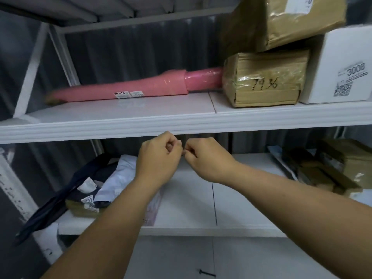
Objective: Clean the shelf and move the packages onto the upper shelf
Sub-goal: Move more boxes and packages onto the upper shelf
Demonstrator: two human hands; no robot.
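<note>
My left hand (pixel 159 156) and my right hand (pixel 203 158) are held close together just under the front edge of the upper shelf (pixel 120 125), knuckles almost touching. The fingers of both are curled, and I see nothing in them. On the lower shelf (pixel 187 198) a pile of white and dark soft packages (pixel 112 178) lies at the left, partly behind my left forearm. Brown packages (pixel 342 164) lie at its right end. The upper shelf holds a long pink package (pixel 130 87), a brown box marked 7936 (pixel 263 79) and a white box (pixel 342 67).
A large taped brown box (pixel 291 19) rests tilted on top of the 7936 box and the white box. A long dark bag (pixel 56 198) hangs off the lower shelf's left end. White frame struts (pixel 30 73) stand at the left. A dark screw (pixel 207 274) lies below.
</note>
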